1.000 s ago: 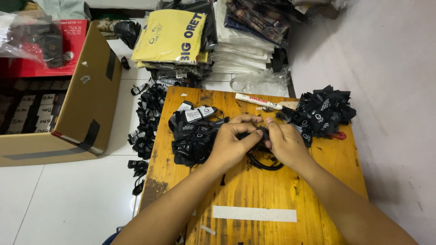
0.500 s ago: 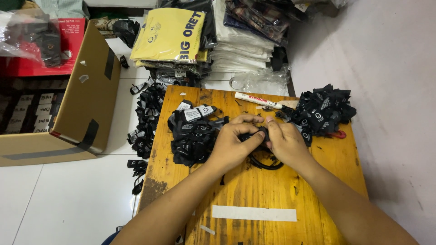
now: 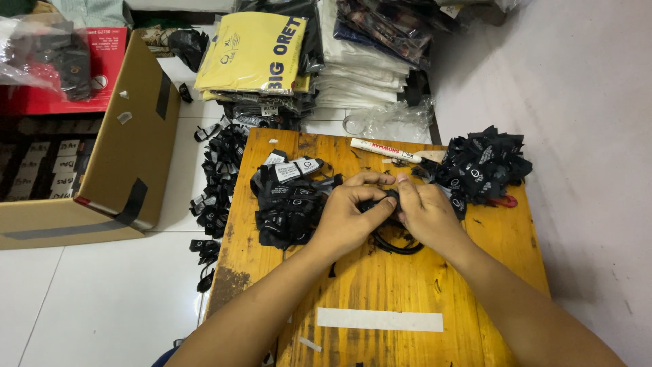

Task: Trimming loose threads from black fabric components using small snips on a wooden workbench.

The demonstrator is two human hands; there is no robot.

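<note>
While both hands, left hand (image 3: pixel 350 216) and right hand (image 3: pixel 426 212), pinch a small black woven fabric label (image 3: pixel 382 202) at frame centre, it appears light, limp and best gripped by its edges.

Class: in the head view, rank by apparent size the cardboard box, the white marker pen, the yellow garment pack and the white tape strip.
1. cardboard box
2. yellow garment pack
3. white tape strip, though nearer the camera
4. white marker pen

cardboard box (image 3: pixel 129 156), folded yellow shirt (image 3: pixel 251 51), white marker (image 3: pixel 384 150), red-handled scissors (image 3: pixel 504 201)
</note>
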